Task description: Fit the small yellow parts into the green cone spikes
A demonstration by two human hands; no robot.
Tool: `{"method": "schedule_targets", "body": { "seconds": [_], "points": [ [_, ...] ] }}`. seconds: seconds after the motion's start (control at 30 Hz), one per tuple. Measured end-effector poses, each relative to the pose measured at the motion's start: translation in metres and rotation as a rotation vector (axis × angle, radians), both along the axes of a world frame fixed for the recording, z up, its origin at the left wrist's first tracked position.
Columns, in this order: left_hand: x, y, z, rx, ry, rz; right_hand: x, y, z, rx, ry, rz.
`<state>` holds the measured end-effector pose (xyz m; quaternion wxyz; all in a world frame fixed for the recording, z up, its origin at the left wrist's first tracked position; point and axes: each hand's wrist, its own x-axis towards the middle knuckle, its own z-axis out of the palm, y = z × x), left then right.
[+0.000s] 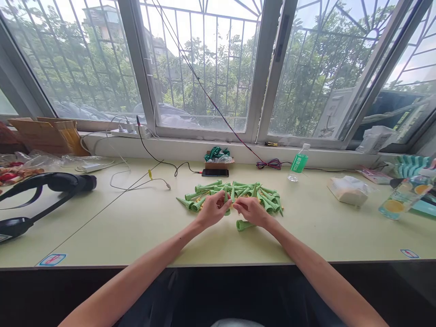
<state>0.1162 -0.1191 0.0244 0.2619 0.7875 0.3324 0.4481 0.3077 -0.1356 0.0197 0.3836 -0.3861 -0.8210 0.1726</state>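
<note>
Many green cone-shaped pieces (202, 186) lie in a loose pile at the middle of the table, with small yellowish bits among them. My left hand (214, 208) is at the pile's front, its fingers closed round an upright green cone (226, 197). Close on its right, my right hand (251, 210) has thumb and fingers pinched together; what they hold, if anything, is too small to make out. Partly under my right hand, one green cone (242, 225) lies on its side, its wide end to the left.
Behind the pile are a black phone (215, 173) and a small box (219, 165). A bottle (298, 163), tissue pack (348, 190) and juice bottle (403, 200) stand right. A black headset (57, 182) lies left; cables (146, 181) cross the back left.
</note>
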Motion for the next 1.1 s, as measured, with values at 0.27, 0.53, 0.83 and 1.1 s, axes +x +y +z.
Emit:
{"method": "schedule_targets", "body": {
  "seconds": [0.27, 0.53, 0.83, 1.1],
  "points": [
    [0.0001, -0.0001, 0.0005, 0.021, 0.004, 0.026, 0.0001, -0.0003, 0.0001, -0.048, 0.012, -0.009],
    [-0.0005, -0.0007, 0.0015, 0.048, 0.033, 0.033, 0.0002, -0.0003, -0.0002, -0.009, 0.005, 0.008],
    [-0.0008, -0.0002, 0.0005, 0.029, 0.029, 0.035, 0.0001, -0.001, 0.0007, -0.026, -0.015, 0.002],
    [-0.0006, -0.0005, 0.0011, 0.034, 0.039, 0.042, 0.0008, -0.0008, -0.0011, -0.034, 0.022, 0.023]
  ]
}}
